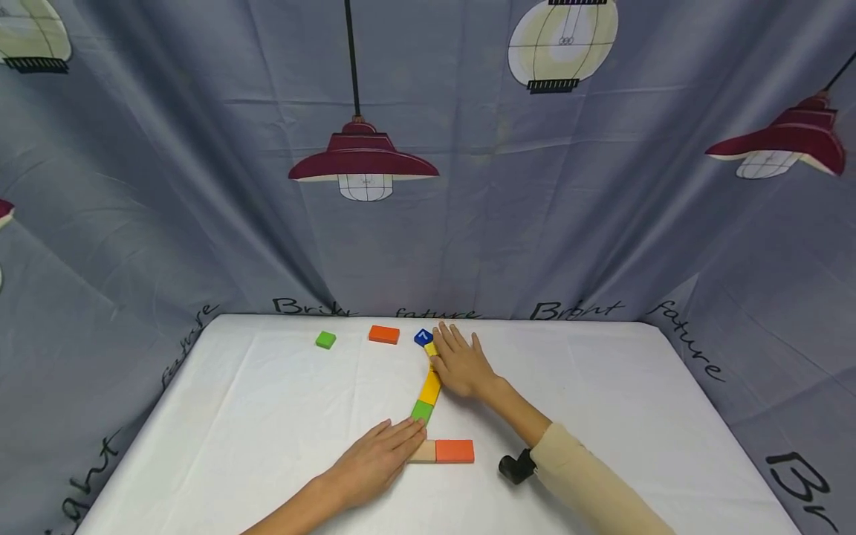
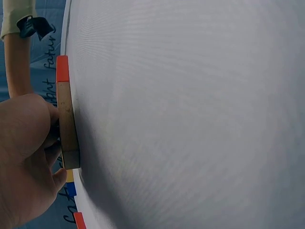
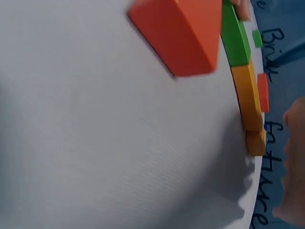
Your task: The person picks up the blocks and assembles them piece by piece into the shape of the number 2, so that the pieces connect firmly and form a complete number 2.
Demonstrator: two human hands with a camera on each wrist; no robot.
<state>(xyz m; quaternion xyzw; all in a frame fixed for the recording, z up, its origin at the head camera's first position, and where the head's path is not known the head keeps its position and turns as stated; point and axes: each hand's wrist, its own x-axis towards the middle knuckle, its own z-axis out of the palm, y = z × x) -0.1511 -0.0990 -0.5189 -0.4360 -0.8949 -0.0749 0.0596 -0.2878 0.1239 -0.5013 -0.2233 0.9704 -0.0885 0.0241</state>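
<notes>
A slanting row of blocks crosses the white table: a green block (image 1: 421,411), a yellow block (image 1: 430,388), a smaller yellow block (image 1: 431,348) and a blue block (image 1: 423,337) marked with a figure. Nearer me, a plain wooden block (image 1: 424,451) meets an orange-red block (image 1: 455,451) end to end. My left hand (image 1: 371,464) lies over the wooden block's left part, its fingertips at the green block. Flat beside the upper row, my right hand (image 1: 463,369) has straight fingers close to the yellow and blue blocks. The left wrist view shows the wooden block (image 2: 67,119) side-on.
Towards the far edge lie a small green block (image 1: 325,339) and an orange block (image 1: 384,334), apart from the row. A black strap piece (image 1: 516,468) sticks out at the right wrist. Behind the table (image 1: 602,416) hangs a grey curtain (image 1: 461,245) with printed lamps.
</notes>
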